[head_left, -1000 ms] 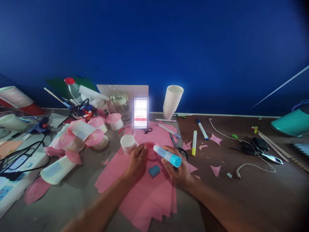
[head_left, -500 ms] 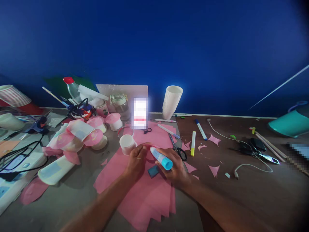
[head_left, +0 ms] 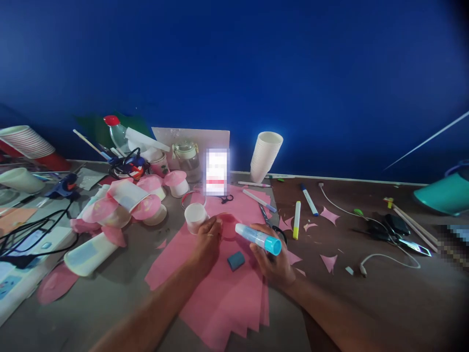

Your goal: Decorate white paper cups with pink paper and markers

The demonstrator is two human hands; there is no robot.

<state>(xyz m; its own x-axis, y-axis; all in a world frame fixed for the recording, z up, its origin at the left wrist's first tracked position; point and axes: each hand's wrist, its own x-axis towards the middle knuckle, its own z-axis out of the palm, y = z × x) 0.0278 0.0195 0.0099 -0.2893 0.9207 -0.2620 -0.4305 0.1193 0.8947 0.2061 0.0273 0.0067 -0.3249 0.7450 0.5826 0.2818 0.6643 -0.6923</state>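
Note:
My right hand (head_left: 276,259) grips a glue stick (head_left: 256,237) with a light blue base, its white tip pointing left. Beside that tip lies a round pink paper piece (head_left: 229,228), its near edge against the pink sheets. My left hand (head_left: 208,239) has its fingers closed at the left edge of this round piece. A blue cap (head_left: 235,260) rests on the stacked pink paper sheets (head_left: 220,303) between my forearms. Just behind my left hand stands a white paper cup (head_left: 195,217).
Cups with pink paper discs (head_left: 120,210) lie heaped on the left. Stacked white cups (head_left: 266,156) stand near the wall. Scissors (head_left: 273,226), a yellow marker (head_left: 296,220), pink scraps (head_left: 329,263) and a white cable (head_left: 388,256) lie to the right.
My right hand has moved the glue stick right, away from my left hand, and tilted it flatter. More of the round pink piece and the blue cap shows. The view has shifted slightly.

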